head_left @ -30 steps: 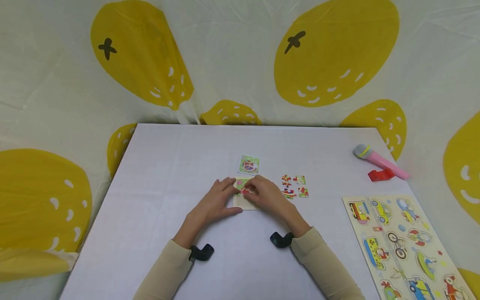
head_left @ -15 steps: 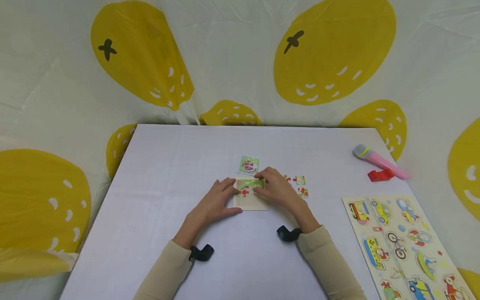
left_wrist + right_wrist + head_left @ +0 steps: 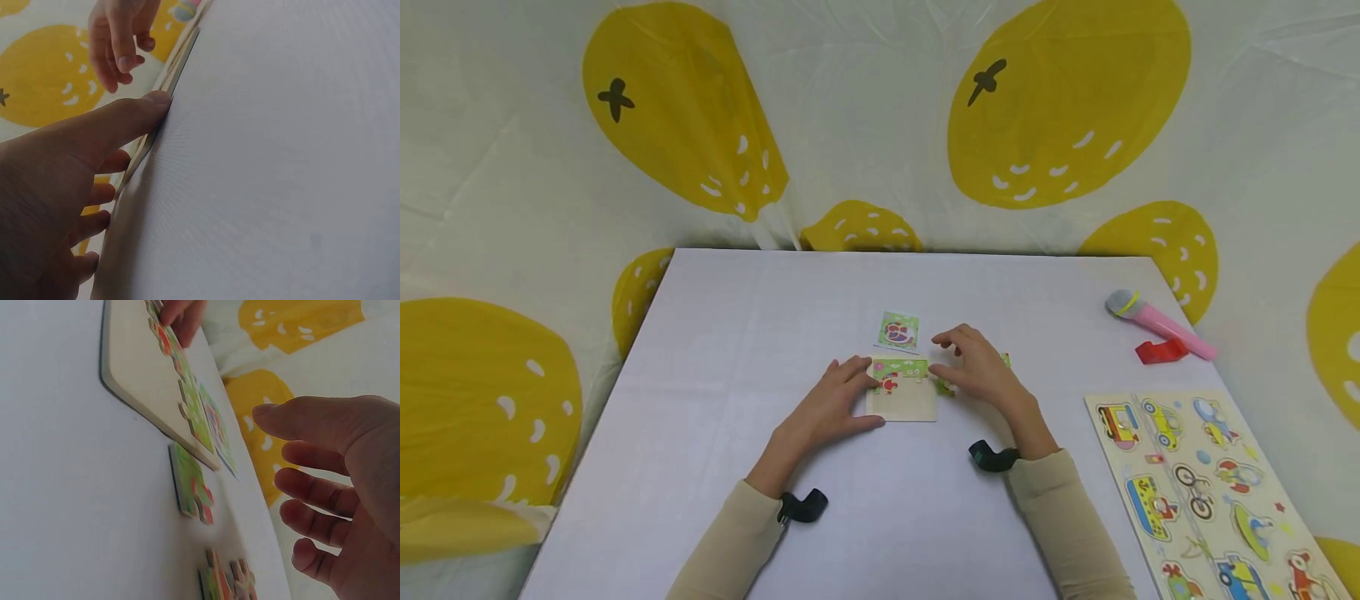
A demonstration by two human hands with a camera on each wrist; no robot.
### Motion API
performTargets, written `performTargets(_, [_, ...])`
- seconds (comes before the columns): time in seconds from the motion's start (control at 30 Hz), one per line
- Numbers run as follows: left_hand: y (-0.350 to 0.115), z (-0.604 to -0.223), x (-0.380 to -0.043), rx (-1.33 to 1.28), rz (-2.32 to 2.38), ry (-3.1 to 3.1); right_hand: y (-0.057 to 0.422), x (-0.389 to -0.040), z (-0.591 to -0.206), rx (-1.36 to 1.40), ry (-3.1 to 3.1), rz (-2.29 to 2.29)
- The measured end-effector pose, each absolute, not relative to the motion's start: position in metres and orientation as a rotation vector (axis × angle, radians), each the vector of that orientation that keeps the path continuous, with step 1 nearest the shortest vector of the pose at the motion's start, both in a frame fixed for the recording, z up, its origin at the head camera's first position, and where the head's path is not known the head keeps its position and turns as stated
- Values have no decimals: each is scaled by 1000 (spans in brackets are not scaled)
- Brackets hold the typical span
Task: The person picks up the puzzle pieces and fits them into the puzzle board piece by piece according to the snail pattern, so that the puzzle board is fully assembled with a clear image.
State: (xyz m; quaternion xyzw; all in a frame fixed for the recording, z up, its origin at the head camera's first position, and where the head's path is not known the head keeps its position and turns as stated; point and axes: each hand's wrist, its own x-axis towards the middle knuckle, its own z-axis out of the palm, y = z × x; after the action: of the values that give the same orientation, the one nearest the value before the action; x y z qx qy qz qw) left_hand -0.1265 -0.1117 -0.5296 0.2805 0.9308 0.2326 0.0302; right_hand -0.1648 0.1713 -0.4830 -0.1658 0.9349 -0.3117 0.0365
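Observation:
A square wooden jigsaw board (image 3: 910,407) lies flat, with a row of green pieces (image 3: 901,367) along its far side and a red piece (image 3: 887,383) below them at the left. My left hand (image 3: 831,400) rests against the board's left side, fingers stretched to the far corner and the thumb (image 3: 153,100) at the near edge. Just right of the board hovers my right hand (image 3: 983,367), fingers loosely bent and holding nothing. Beneath it a loose green-and-red jigsaw piece (image 3: 187,481) sits close to the board's corner, with more pieces (image 3: 225,578) beyond, partly hidden in the head view.
A small picture card (image 3: 898,330) lies just behind the board. At the right stand out a pink toy microphone (image 3: 1161,321), a red strip (image 3: 1161,351) and a large wooden vehicle puzzle (image 3: 1213,492). A patterned curtain (image 3: 865,108) hangs behind the table.
My right hand has lifted from the red piece on the board and moved right over the loose pieces, uncovering the board's right part. My left hand stays in place.

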Motion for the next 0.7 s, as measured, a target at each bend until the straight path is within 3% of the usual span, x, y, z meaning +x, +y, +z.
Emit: performTargets(0.7, [-111, -529, -125, 844, 722, 2873, 220, -177, -489, -352, 2839, -897])
